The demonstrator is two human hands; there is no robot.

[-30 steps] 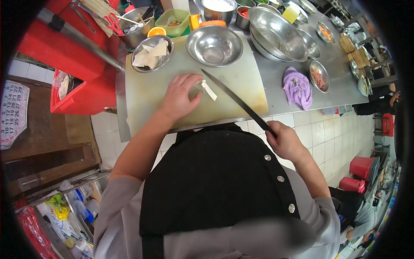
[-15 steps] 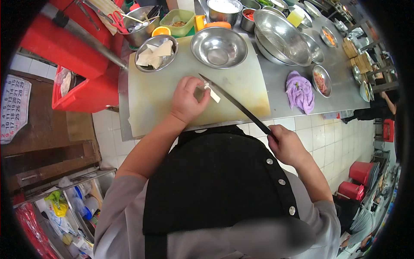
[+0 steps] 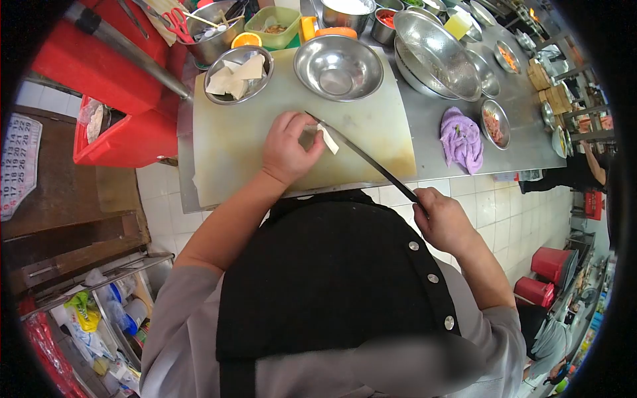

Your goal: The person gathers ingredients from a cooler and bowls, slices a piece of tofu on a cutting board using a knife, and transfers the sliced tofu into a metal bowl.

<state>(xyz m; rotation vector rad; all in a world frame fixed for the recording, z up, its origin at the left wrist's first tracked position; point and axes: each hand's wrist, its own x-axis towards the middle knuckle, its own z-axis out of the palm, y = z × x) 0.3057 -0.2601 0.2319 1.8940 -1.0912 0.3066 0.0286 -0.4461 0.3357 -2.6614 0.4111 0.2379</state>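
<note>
My left hand [image 3: 290, 147] is closed on a small pale white slab [image 3: 328, 140], which looks like tofu, over the cutting board [image 3: 252, 166]. In my right hand [image 3: 443, 219], a long dark knife [image 3: 371, 163] is gripped by its handle near the board's front right corner. The blade slants up and left across the board, its tip beside my left fingertips and the slab. Behind my left hand, a steel bowl [image 3: 266, 85] holds several larger pale pieces. A second steel bowl [image 3: 340, 68], with nothing in it, stands at the board's back edge.
A purple cloth [image 3: 461, 140] lies right of the board, beside a small bowl of pinkish food [image 3: 493, 124]. Large nested steel bowls [image 3: 436, 56] stand behind it. At the back left are half an orange [image 3: 246, 40], a green tub [image 3: 273, 28] and red scissors [image 3: 178, 25].
The view has shifted slightly. My hands, the knife and the pale slab keep nearly the same places, with only a slight shift at the knife tip.
</note>
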